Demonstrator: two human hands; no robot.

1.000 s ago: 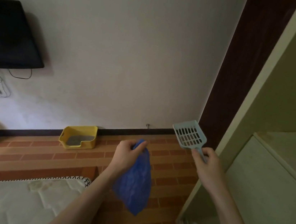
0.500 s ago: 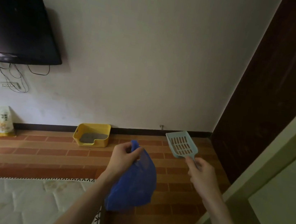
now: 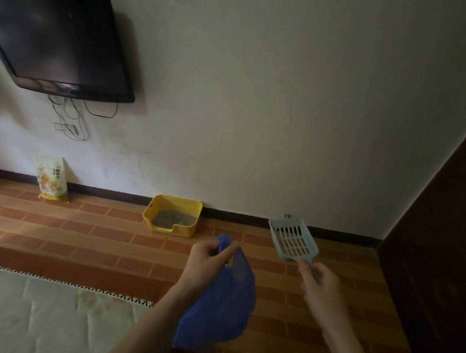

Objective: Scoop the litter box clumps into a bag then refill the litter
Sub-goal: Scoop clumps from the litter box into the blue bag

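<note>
Bare floor (image 3: 99, 235) (1 quilt (image 3: 15, 310) aside) before the litter box (image 3: 173, 216)

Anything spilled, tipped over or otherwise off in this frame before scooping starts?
Nothing stands out. The yellow litter box sits level against the wall, the litter bag stands upright, the left hand holds the blue bag, and the right hand holds the scoop.

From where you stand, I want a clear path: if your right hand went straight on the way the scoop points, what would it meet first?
Probably nothing near: beyond the right hand and scoop lies bare brick floor, then the wall. Depth is unclear.
</note>
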